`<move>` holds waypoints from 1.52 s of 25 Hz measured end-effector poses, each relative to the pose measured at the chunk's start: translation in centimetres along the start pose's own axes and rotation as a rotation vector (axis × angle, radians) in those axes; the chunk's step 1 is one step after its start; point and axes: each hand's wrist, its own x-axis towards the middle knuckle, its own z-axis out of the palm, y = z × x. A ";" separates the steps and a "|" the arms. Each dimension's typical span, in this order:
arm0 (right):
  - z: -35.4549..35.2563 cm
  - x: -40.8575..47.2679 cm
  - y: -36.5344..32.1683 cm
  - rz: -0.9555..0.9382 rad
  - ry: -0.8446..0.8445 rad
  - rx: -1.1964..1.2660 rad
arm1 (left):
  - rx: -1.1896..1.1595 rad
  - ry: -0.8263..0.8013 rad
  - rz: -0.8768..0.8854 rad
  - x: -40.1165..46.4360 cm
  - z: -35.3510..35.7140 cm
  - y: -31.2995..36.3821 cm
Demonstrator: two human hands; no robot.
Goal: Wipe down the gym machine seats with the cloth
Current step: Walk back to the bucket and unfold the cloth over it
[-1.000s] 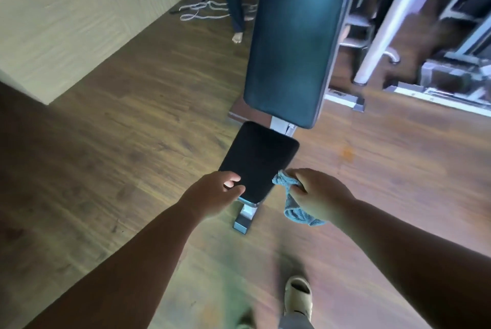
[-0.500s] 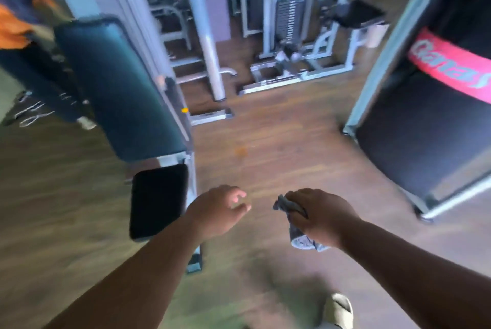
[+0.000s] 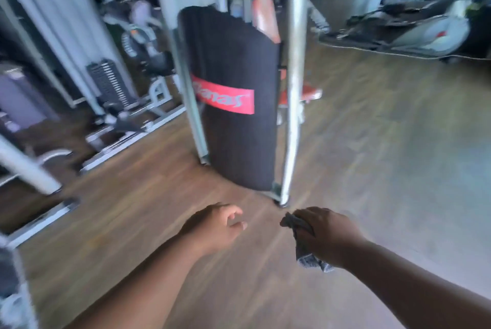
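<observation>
My right hand (image 3: 328, 237) grips a crumpled grey-blue cloth (image 3: 305, 249), whose ends stick out in front of and below the fist. My left hand (image 3: 216, 225) hangs in the air with loosely curled fingers and holds nothing. Straight ahead stands a long black padded board (image 3: 239, 137) with a red label, tilted in a silver tube frame (image 3: 292, 89). Both hands are short of it, above the floor. An orange pad (image 3: 263, 7) shows behind the black one. The picture is blurred by motion.
Wooden floor (image 3: 372, 156) stretches to the right. At the left stand white machine frames, a weight stack (image 3: 109, 84) and floor rails (image 3: 132, 140). A treadmill (image 3: 411, 25) sits at the far right back.
The view has swung right, away from the bench with the small black seat. The black padded board with the red label has come to the centre. Both hands stay in front of me, cloth still held.
</observation>
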 end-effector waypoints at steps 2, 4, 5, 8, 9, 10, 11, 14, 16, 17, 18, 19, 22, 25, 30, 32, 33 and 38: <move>-3.0 0.3 6.6 0.084 0.030 -0.014 | -0.012 -0.029 0.072 5.2 1.3 6.9; -5.8 0.9 12.5 0.163 0.054 -0.011 | 0.009 -0.061 0.140 10.4 2.7 13.2; -7.0 1.2 14.9 0.200 0.071 -0.006 | 0.023 -0.075 0.172 12.8 3.2 15.8; -10.1 3.1 20.8 0.295 0.120 0.012 | 0.018 -0.088 0.242 19.9 4.4 21.7; -10.9 4.0 22.7 0.326 0.132 0.016 | 0.026 -0.103 0.260 22.4 4.6 23.5; -11.4 5.1 24.4 0.351 0.141 0.023 | 0.043 -0.124 0.277 24.7 4.6 25.0; -12.0 6.3 25.9 0.374 0.145 0.028 | 0.056 -0.142 0.297 26.9 4.5 26.4; -13.6 11.2 31.0 0.434 0.139 0.013 | 0.069 -0.166 0.373 34.8 3.6 29.9; -15.0 15.2 34.3 0.472 0.160 -0.011 | 0.098 -0.182 0.436 40.8 2.6 32.1; -15.9 17.4 35.9 0.501 0.179 -0.014 | 0.121 -0.192 0.464 44.0 2.1 33.4; -16.8 19.3 37.4 0.536 0.196 -0.006 | 0.140 -0.204 0.489 47.0 1.5 34.7; -17.8 21.5 39.1 0.570 0.213 0.009 | 0.154 -0.213 0.511 50.3 0.8 36.2; -20.5 26.7 43.0 0.621 0.242 0.032 | 0.180 -0.229 0.567 57.9 -0.9 40.5; -22.9 31.2 48.3 0.666 0.230 0.039 | 0.204 -0.271 0.576 64.8 -1.7 45.0; -26.9 39.0 61.0 0.673 0.197 0.007 | 0.195 -0.283 0.580 77.3 -0.5 53.7; -29.4 42.6 66.5 0.622 0.162 0.024 | 0.165 -0.258 0.543 82.4 0.0 56.8; -30.8 44.3 69.1 0.597 0.146 0.051 | 0.153 -0.253 0.517 84.7 0.1 58.3; -36.8 54.3 80.9 0.508 0.100 0.150 | 0.111 -0.242 0.417 95.8 -0.4 64.9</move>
